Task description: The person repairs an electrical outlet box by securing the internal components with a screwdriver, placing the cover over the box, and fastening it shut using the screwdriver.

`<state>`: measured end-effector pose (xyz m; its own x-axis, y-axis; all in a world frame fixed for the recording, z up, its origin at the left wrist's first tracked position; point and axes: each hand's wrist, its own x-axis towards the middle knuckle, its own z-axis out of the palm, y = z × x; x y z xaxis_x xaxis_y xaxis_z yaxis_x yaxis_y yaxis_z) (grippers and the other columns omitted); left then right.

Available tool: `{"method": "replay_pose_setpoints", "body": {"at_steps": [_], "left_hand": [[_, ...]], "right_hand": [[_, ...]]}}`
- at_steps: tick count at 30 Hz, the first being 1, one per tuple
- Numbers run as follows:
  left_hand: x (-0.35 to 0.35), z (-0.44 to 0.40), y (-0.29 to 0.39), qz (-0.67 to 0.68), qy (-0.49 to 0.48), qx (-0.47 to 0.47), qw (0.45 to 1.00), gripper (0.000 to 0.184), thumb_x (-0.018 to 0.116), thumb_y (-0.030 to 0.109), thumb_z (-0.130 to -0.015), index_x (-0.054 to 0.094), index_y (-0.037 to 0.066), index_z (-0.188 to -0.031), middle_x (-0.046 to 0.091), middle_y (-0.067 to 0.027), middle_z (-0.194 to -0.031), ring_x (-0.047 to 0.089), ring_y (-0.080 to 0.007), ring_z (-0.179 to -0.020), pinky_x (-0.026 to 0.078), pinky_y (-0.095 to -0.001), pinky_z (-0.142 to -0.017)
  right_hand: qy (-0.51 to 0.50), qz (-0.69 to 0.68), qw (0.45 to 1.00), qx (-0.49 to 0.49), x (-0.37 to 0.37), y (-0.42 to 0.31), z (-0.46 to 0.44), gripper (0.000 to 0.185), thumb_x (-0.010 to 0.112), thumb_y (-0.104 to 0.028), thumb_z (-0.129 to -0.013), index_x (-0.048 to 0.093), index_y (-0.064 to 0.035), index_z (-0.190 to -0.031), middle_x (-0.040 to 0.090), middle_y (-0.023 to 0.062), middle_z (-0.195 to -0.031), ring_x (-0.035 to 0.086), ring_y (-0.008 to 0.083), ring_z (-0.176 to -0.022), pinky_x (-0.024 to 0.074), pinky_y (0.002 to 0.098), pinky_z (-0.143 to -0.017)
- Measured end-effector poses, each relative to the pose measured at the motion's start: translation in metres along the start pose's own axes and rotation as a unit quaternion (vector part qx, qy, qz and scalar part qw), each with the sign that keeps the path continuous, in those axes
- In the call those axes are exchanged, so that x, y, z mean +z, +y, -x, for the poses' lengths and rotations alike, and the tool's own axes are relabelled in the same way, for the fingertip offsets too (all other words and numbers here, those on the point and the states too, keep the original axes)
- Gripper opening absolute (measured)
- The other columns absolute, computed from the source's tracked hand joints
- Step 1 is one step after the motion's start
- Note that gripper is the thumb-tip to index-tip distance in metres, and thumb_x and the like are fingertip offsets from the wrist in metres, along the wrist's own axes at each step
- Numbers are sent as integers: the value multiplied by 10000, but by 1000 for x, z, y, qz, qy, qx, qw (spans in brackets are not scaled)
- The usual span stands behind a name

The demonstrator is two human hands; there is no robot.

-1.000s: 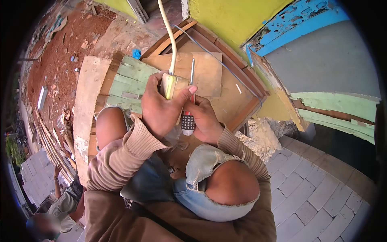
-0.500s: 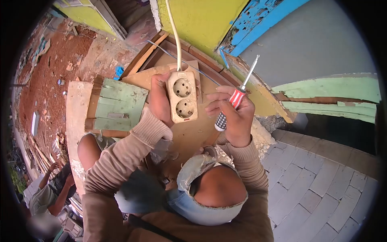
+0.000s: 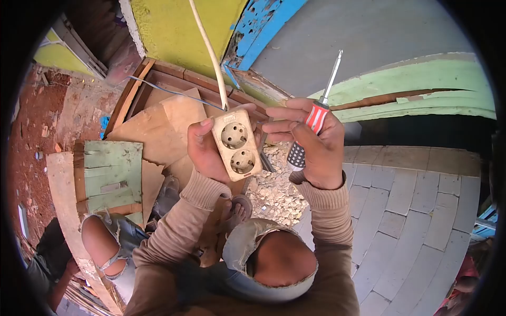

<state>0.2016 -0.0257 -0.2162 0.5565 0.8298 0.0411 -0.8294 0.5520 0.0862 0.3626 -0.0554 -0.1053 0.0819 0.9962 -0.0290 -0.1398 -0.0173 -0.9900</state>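
My left hand [image 3: 205,150] is closed around a worn off-white power strip [image 3: 237,143] with two round sockets facing up at me. A white cable [image 3: 209,50] runs from its far end toward the yellow wall. In my right hand [image 3: 320,152] is a screwdriver [image 3: 315,117] with a red-and-white striped, star-dotted handle. Its metal shaft points up and away, apart from the power strip. The thumb presses the handle against the palm, while some fingers extend toward the strip.
Broken rubble [image 3: 279,192] lies below the hands, beside grey paving blocks [image 3: 379,221]. Green-painted boards [image 3: 113,176] and brown sheets [image 3: 153,126] lie to the left. A thin blue wire [image 3: 174,91] crosses a wooden frame. Another person's arm [image 3: 66,274] shows at lower left.
My view has swung to the right, bringing more rubble and paving into sight. The power strip has tilted slightly. Both hands keep their hold.
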Motion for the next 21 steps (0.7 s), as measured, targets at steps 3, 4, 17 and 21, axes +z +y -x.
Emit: {"method": "replay_pose_setpoints", "body": {"at_steps": [3, 4, 17, 21], "left_hand": [[6, 2, -6, 44, -4, -10, 999, 803, 542, 509, -806, 521, -116, -1310, 641, -213, -1049, 607, -318, -980, 505, -379, -860], [9, 4, -8, 42, -1, -14, 999, 803, 542, 509, -806, 521, -116, -1310, 641, -213, -1049, 607, -318, -980, 505, -379, -860], [1, 15, -3, 137, -11, -83, 987, 599, 569, 472, -765, 621, -35, -1080, 571, -99, -924, 529, -245, -831, 468, -381, -808], [21, 12, -3, -18, 41, -92, 995, 960, 580, 507, -750, 423, -242, -1329, 497, -86, -934, 447, -204, -893, 398, -325, -905]], "right_hand": [[54, 5, 998, -35, -1, 17, 1, 246, 466, 94, -886, 528, 106, -1124, 680, 232, -1034, 734, 346, -917, 628, 388, -793], [68, 29, 997, -38, -2, 22, 2, 203, 469, 95, -888, 528, 90, -1082, 676, 213, -990, 733, 352, -918, 631, 398, -790], [-80, -195, 967, 145, -7, 19, -4, 144, 502, 33, -851, 578, 70, -968, 687, 292, -993, 732, 407, -888, 638, 455, -748], [-71, -144, 977, 138, -14, 20, 0, 175, 548, -8, -896, 591, 82, -1039, 673, 323, -1063, 739, 382, -881, 647, 403, -697]]}}
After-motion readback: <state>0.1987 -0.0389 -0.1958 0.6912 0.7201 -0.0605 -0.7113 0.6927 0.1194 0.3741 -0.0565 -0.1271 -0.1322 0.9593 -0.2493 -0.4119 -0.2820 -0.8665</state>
